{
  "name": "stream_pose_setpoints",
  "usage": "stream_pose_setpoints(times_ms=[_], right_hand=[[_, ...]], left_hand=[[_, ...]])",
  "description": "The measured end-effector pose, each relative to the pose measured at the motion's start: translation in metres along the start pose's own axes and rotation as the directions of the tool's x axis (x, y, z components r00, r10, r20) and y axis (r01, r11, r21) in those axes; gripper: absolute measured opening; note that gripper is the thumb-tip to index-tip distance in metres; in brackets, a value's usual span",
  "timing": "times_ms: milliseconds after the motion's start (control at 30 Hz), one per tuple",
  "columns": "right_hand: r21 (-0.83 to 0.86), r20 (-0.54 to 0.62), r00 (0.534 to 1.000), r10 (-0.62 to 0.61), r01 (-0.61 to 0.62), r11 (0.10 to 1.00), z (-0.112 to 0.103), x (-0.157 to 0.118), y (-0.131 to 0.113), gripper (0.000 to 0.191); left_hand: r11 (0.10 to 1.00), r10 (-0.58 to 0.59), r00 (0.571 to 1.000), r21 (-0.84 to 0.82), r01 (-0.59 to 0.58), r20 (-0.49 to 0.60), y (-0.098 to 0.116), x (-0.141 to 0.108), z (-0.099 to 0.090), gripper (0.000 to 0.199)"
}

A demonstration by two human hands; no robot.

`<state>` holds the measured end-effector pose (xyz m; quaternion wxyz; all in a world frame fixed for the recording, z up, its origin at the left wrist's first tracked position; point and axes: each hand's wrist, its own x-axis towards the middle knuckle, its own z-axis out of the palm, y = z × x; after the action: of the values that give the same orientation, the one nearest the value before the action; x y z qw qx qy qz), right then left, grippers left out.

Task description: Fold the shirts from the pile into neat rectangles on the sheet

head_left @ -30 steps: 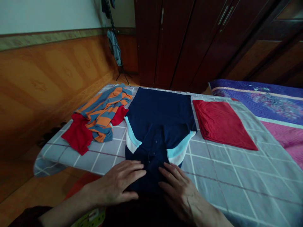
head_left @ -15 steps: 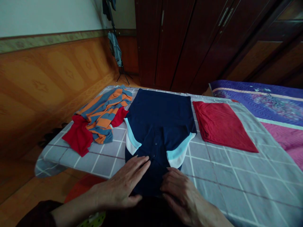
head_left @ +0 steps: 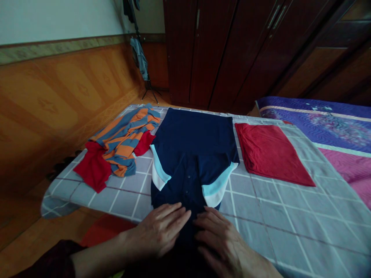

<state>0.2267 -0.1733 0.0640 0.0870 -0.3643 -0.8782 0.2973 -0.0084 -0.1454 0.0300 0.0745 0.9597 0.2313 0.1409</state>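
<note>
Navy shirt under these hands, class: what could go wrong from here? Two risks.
The left hand and right hand rest at the near end of the navy shirt, so an uneven pull could skew it.
Red cloth beside the orange-striped garment lies close to the shirt's left side, so a sideways shift might bunch them.

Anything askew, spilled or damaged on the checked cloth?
Only the striped garment on the left: it lies rumpled, with red fabric sticking out, while the navy shirt and the red cloth to its right are spread mostly flat. No spill or damage shows.
</note>
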Motion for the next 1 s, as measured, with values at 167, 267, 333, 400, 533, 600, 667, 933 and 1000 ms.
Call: stream_pose_setpoints(times_ms=[167,267,333,400,533,600,667,933,1000], right_hand=[[-0.119,0.024,0.999,0.029,-0.026,0.993,0.001,-0.013,0.011,0.044],[-0.144,0.065,0.997,0.036,-0.026,0.989,0.005,-0.013,0.017,0.067],[-0.153,0.100,0.994,0.038,-0.022,0.988,0.008,-0.011,0.020,0.083],[-0.154,0.123,0.992,0.035,-0.016,0.988,0.010,-0.007,0.021,0.093],[-0.122,0.120,0.993,0.015,0.000,0.993,0.010,0.001,0.022,0.093],[-0.084,0.092,0.996,0.016,-0.008,0.996,0.009,0.007,0.024,0.092],[-0.034,0.054,0.998,0.041,-0.039,0.999,0.007,0.016,0.028,0.094],[0.432,-0.227,0.972,0.061,0.045,0.901,-0.014,0.055,0.043,0.055],[0.491,-0.249,0.964,0.090,0.045,0.870,-0.025,0.057,0.044,0.043]], left_hand=[[0.998,0.027,0.998,0.062,-0.023,-0.062,0.000,-0.015,0.001,0.044],[0.997,0.021,1.000,0.072,-0.020,-0.014,-0.002,-0.018,0.004,0.044],[0.996,0.030,1.000,0.078,-0.031,0.006,-0.004,-0.017,0.003,0.041],[0.999,0.031,0.999,0.041,-0.030,-0.015,-0.008,-0.014,-0.002,0.037],[0.982,-0.089,0.994,-0.173,0.078,-0.061,-0.015,0.001,-0.018,0.029],[0.957,-0.179,0.983,-0.235,0.167,-0.032,-0.018,0.010,-0.026,0.027],[0.945,-0.203,0.979,-0.258,0.200,0.014,-0.021,0.018,-0.031,0.026],[0.871,-0.250,0.961,-0.404,0.278,0.122,-0.055,0.026,-0.057,0.029],[0.852,-0.276,0.944,-0.408,0.327,0.180,-0.069,0.021,-0.063,0.067]])
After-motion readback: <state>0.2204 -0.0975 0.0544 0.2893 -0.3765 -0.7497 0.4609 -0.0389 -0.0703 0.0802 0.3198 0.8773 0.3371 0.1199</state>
